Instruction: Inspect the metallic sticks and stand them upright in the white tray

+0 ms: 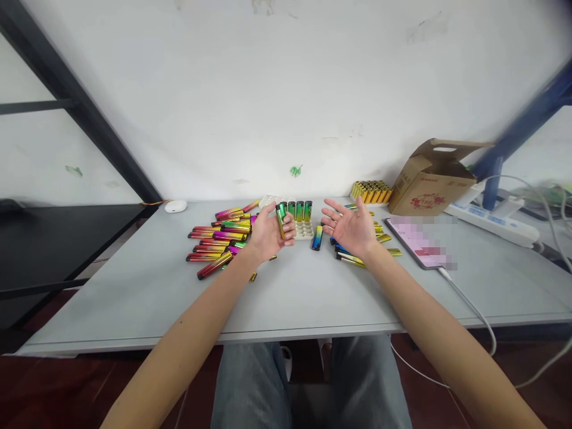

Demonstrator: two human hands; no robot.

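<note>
My left hand (pixel 267 233) is closed around a green and gold lighter (pixel 281 220), held nearly upright at the left side of a pale holed tray (pixel 304 231). Several green and gold lighters (pixel 299 212) stand upright in the tray's back row. My right hand (pixel 351 226) has its palm up and fingers spread, holding nothing. Just left of it, a blue and yellow lighter (pixel 317 238) stands apart from the tray. Under and beside my right hand lie several blue and yellow lighters (pixel 350 257). A heap of red, purple and gold lighters (pixel 214 249) spreads left of my left hand.
At the back right, a block of upright gold lighters (pixel 372 192) stands beside an open cardboard box (pixel 431 185). A phone (pixel 417 241) with a charging cable lies right of my hand, near a power strip (pixel 496 221). A white earbud case (pixel 176 206) sits back left.
</note>
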